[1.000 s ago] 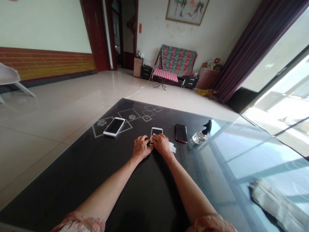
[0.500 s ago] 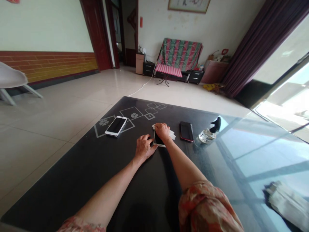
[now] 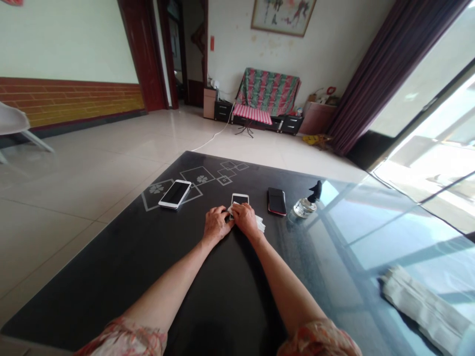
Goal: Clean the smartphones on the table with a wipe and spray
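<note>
A white smartphone (image 3: 240, 199) lies flat on the dark glossy table (image 3: 129, 267), its lower part covered by my hands. My left hand (image 3: 215, 225) grips its left edge with curled fingers, thumb near the lower corner. Pressed onto the screen is my right hand (image 3: 245, 219), closed on a white tissue (image 3: 261, 225) that sticks out on the right side. Another white smartphone (image 3: 175, 193) rests to the left with its dark screen up. To the right are a black smartphone with a red edge (image 3: 276, 201) and a clear spray bottle (image 3: 305, 206) with a black nozzle.
Near the table's right side lies a folded pale cloth (image 3: 419, 304). Beyond the far edge, a small table with a striped red cover (image 3: 252, 114) stands on the tiled floor. A white chair (image 3: 15, 121) is at the left, and a purple curtain (image 3: 374, 74) hangs at the right.
My right hand has slid the tissue toward me, from the phone's far end to its lower part, uncovering the top. The left hand stays at the phone's edge. The view has shifted slightly.
</note>
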`<control>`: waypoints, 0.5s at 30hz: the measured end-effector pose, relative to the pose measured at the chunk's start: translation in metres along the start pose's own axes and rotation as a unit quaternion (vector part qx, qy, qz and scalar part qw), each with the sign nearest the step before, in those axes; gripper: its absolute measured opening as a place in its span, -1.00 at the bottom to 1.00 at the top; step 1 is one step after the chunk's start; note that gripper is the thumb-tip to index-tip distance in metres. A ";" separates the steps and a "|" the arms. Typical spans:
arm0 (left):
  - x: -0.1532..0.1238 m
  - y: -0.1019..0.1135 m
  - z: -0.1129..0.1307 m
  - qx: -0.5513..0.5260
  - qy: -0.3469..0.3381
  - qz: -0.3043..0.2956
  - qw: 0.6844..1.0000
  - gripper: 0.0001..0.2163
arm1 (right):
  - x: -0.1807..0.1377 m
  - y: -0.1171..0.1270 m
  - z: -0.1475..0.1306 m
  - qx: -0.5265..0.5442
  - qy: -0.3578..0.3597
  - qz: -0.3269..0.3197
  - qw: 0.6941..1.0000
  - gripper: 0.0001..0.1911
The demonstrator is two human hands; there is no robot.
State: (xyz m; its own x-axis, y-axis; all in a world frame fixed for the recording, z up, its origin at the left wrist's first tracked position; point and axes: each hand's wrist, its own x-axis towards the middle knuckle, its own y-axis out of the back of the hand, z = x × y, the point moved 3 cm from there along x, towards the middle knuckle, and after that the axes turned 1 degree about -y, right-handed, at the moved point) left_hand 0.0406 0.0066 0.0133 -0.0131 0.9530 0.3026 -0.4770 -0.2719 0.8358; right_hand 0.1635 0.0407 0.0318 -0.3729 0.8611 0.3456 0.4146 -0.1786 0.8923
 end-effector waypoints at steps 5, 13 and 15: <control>-0.001 -0.001 0.000 0.001 0.000 0.001 1.000 -0.75 | -0.011 0.002 0.002 0.012 0.008 -0.015 1.000 -0.74; 0.000 -0.001 0.000 0.007 -0.006 -0.001 1.000 -0.75 | 0.022 -0.006 0.016 0.013 -0.024 -0.018 0.999 -0.74; 0.000 -0.001 0.000 0.009 -0.006 -0.006 1.000 -0.76 | 0.036 -0.007 0.020 0.008 -0.040 -0.009 0.999 -0.75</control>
State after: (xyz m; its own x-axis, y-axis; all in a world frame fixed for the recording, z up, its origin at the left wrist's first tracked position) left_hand 0.0411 0.0069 0.0129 0.0025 0.9544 0.2984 -0.4612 -0.2637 0.8472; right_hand 0.1638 0.0820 0.0319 -0.3131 0.8994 0.3049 0.4218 -0.1560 0.8932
